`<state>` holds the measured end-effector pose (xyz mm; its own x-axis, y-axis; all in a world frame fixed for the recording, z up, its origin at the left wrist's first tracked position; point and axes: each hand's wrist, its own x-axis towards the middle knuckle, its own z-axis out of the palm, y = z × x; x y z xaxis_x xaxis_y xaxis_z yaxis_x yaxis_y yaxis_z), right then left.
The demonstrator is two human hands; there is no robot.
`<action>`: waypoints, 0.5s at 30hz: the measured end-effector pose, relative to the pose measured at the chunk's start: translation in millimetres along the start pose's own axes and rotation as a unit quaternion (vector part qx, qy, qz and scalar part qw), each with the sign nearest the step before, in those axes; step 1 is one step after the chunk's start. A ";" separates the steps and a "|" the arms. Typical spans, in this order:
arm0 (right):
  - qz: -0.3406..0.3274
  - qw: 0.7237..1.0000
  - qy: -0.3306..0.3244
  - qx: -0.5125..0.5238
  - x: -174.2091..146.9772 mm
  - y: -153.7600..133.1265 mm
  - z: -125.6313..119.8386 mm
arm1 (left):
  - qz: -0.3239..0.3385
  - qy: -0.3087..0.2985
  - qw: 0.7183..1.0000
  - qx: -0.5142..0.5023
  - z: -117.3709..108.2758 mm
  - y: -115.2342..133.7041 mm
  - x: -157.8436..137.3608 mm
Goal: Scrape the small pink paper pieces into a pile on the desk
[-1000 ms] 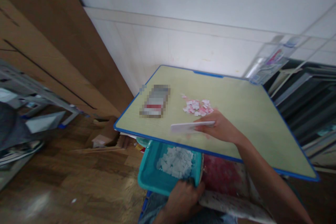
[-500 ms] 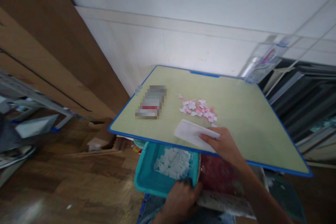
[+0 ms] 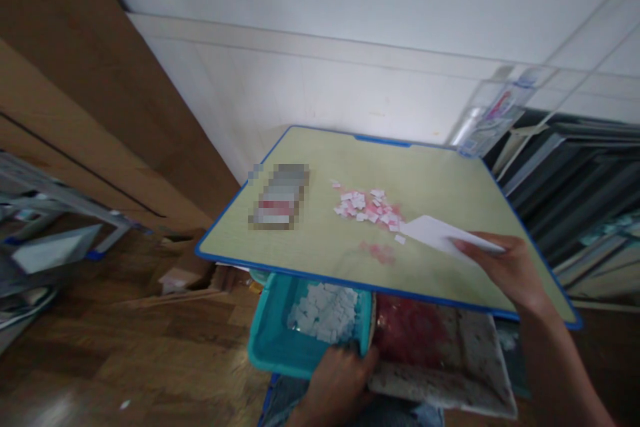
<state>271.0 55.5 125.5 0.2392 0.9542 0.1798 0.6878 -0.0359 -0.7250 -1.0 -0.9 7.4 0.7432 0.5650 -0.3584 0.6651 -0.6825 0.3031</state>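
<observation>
In my right hand (image 3: 505,267), closed between thumb and fingers, is a flat white card (image 3: 435,233), tilted over the right part of the table. Its left tip reaches the edge of a loose pile of small white square pieces (image 3: 373,207), some tinted pink. Below the table edge, my left hand (image 3: 345,377) is curled over the near right corner of a teal basin (image 3: 260,347); its fingertips are partly hidden. Similar white pieces (image 3: 325,310) lie inside the basin. Beside it, against my left hand, sits a stained tray (image 3: 480,373) with a red surface.
The folding table (image 3: 310,240) has a blue rim and a pink smear (image 3: 379,252). A pixelated object (image 3: 281,197) lies on its left side. At the back right stands a clear plastic bottle (image 3: 493,120). Dark flat panels (image 3: 575,167) lean at the right, cardboard (image 3: 185,273) at the lower left.
My right hand has moved right with the white card, uncovering a pink smear near the table's front edge. More of the stained tray shows. My left hand stays at the basin.
</observation>
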 end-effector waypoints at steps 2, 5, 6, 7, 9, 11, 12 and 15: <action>-0.014 0.999 -0.038 -0.012 -0.3 -3.8 -0.1 | -0.003 0.003 1.000 0.000 -0.5 0.0 0.0; -0.019 0.996 -0.083 -0.018 -1.6 -5.5 -2.1 | -0.008 0.004 1.000 0.000 -0.6 0.1 -0.2; -0.017 0.996 -0.089 -0.017 -2.6 -4.8 -3.8 | -0.010 0.001 1.000 0.000 -0.6 0.1 -0.3; -0.014 0.996 -0.090 -0.015 -3.8 -3.6 -6.0 | -0.011 -0.002 1.000 -0.001 -0.7 0.1 -0.4; -0.008 0.996 -0.083 -0.011 -6.8 -0.8 -10.7 | -0.012 -0.008 1.000 -0.003 -1.3 0.0 -0.5; -0.004 0.997 -0.073 -0.005 -9.8 1.4 -14.4 | -0.013 -0.011 1.000 -0.007 -2.1 -0.1 -0.6; -0.001 0.997 -0.072 -0.004 -11.0 1.9 -15.4 | -0.013 -0.013 1.000 -0.008 -2.4 -0.1 -0.6; 0.006 0.997 -0.079 -0.009 -12.7 1.4 -15.6 | -0.010 -0.014 1.000 -0.010 -3.0 -0.1 -0.5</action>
<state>279.6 38.7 132.6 0.1368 0.9886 0.0631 0.6976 -0.0509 -0.7147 -1.2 0.2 10.2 0.7280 0.5644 -0.3892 0.6808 -0.6623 0.3128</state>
